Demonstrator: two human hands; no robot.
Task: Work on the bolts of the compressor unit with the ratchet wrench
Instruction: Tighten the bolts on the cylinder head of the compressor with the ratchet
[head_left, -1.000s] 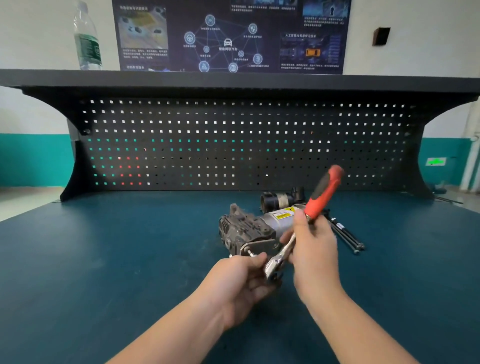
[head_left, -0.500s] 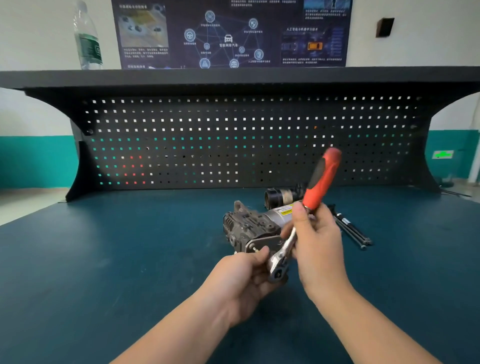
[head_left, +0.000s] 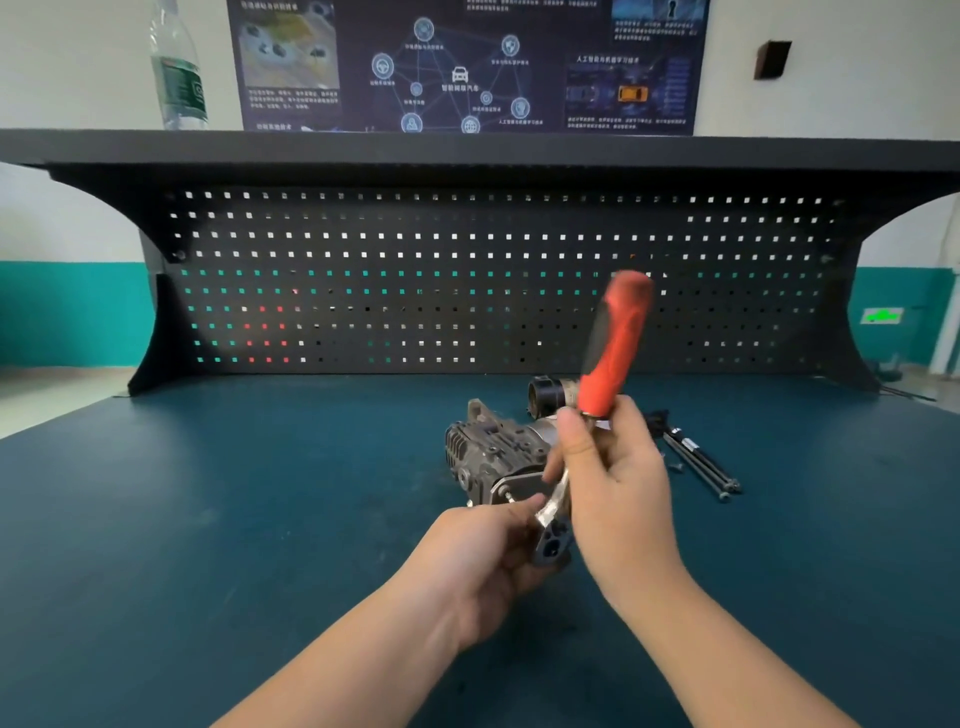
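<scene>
The grey compressor unit (head_left: 491, 452) lies on the blue bench top, partly hidden behind my hands. My right hand (head_left: 613, 483) grips the ratchet wrench (head_left: 615, 343) by its metal shaft just below the red and black handle, which points up and away. The wrench's metal head (head_left: 553, 540) hangs in front of the unit's near face. My left hand (head_left: 483, 561) holds that head with curled fingers, thumb near a bolt end (head_left: 508, 497) that sticks out of the unit.
Long black bolts (head_left: 698, 462) lie on the bench (head_left: 208, 519) to the right of the unit. A black cylindrical part (head_left: 545, 393) sits behind it. The perforated back panel (head_left: 467, 280) and shelf with a water bottle (head_left: 178, 73) close the far side.
The red handle has swung up and to the left, toward upright. Both hands stay at the wrench head in front of the unit.
</scene>
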